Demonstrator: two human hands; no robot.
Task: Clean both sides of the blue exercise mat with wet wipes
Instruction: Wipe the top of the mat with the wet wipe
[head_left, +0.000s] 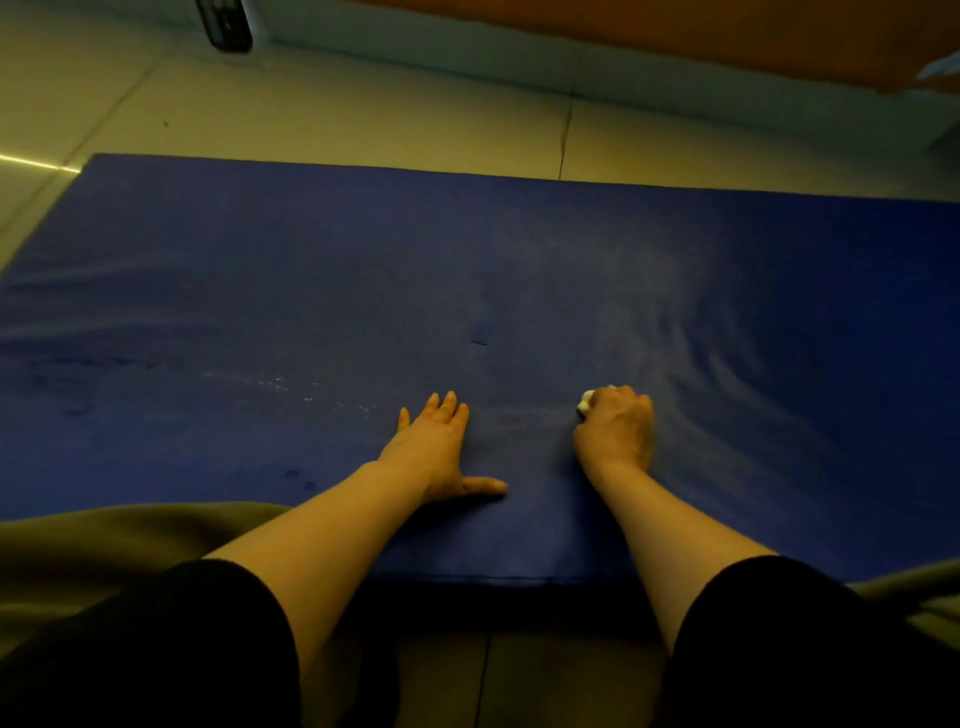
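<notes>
The blue exercise mat (467, 270) lies flat on the tiled floor and fills most of the view. My left hand (436, 447) presses flat on the mat near its front edge, fingers straight and thumb spread to the right. My right hand (618, 426) is curled round a bunched white wet wipe (587, 401), which peeks out at the knuckles and rests on the mat. Pale streaks and ripples run across the mat beyond and to the right of that hand. Small white specks dot the mat left of my left hand.
Pale floor tiles (311, 109) lie beyond the mat. A dark object (226, 23) stands at the far left by the wall, and an orange surface (675, 36) spans the top right. Olive cloth (104, 540) covers my knees at the mat's near edge.
</notes>
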